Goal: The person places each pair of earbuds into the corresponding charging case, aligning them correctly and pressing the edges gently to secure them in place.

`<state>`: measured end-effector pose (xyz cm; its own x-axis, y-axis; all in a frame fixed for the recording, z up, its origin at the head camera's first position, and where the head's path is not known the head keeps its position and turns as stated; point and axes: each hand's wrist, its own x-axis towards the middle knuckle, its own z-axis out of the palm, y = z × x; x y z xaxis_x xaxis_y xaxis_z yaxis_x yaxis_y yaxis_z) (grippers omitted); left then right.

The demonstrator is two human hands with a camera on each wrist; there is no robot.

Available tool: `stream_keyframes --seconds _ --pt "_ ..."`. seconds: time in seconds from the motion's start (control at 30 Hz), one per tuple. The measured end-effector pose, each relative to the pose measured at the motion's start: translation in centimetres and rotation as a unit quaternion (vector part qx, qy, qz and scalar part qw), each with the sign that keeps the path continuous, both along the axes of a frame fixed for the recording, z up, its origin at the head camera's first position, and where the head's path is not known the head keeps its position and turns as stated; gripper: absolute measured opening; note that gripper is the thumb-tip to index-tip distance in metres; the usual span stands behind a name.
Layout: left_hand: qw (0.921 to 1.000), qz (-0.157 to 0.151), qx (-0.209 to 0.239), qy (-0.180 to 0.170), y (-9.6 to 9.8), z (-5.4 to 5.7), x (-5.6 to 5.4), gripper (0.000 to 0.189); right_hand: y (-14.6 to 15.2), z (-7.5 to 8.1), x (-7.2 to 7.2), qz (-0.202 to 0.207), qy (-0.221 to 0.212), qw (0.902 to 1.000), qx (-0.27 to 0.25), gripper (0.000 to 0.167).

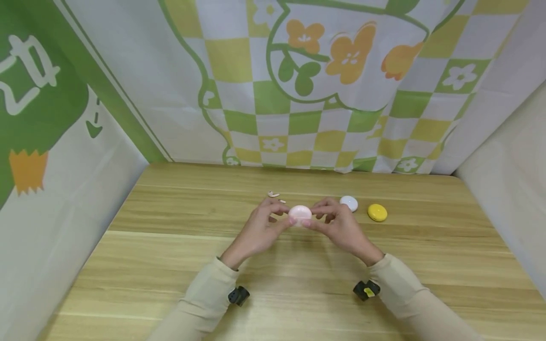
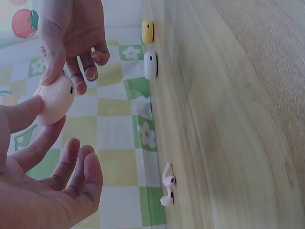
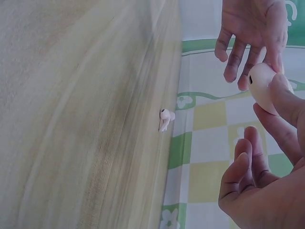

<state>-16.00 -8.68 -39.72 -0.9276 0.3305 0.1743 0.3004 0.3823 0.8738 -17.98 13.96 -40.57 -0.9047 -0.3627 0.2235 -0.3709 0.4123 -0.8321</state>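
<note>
Both hands hold a pale pink, rounded earbud case (image 1: 300,213) above the table, one from each side. My left hand (image 1: 262,227) pinches its left edge between thumb and index finger, the other fingers loosely bent. At the opposite edge my right hand (image 1: 343,228) pinches it the same way. A small dark slot shows on the underside of the glossy case (image 2: 56,101) in the left wrist view. Just beyond my left hand, two pink earbuds (image 1: 273,194) lie on the wood; in the left wrist view these earbuds (image 2: 168,181) sit close together.
Beyond my right hand lies a white rounded case (image 1: 349,203), partly behind the fingers. To its right is a yellow one (image 1: 377,212). The wooden table (image 1: 170,265) ends at a checkered cloth backdrop (image 1: 304,123), with fabric walls at both sides.
</note>
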Motion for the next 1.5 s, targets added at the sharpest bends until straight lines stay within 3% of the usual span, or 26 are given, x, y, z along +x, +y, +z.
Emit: stream_keyframes --seconds 0.53,0.8,1.2,1.33,1.5 --pt "0.9993 -0.009 -0.014 0.035 0.3 0.9 -0.1 0.024 0.1 -0.1 0.2 0.015 0.007 0.9997 -0.018 0.021" --pt "0.9992 -0.001 -0.027 0.031 0.5 0.9 -0.3 0.026 0.3 -0.2 0.3 0.025 0.019 0.9993 -0.021 0.024" --pt "0.9988 0.01 -0.047 -0.005 0.3 0.9 -1.2 0.036 0.4 -0.2 0.4 0.011 0.019 0.9997 -0.013 0.023" --pt "0.9976 0.043 -0.049 -0.022 -0.4 0.5 -2.0 0.039 0.7 -0.2 0.3 -0.007 0.018 0.9998 -0.011 0.021" --pt "0.9894 0.092 -0.107 -0.035 -0.9 -0.7 -3.3 0.036 1.2 -0.2 0.3 -0.026 0.016 0.9995 -0.007 0.02"
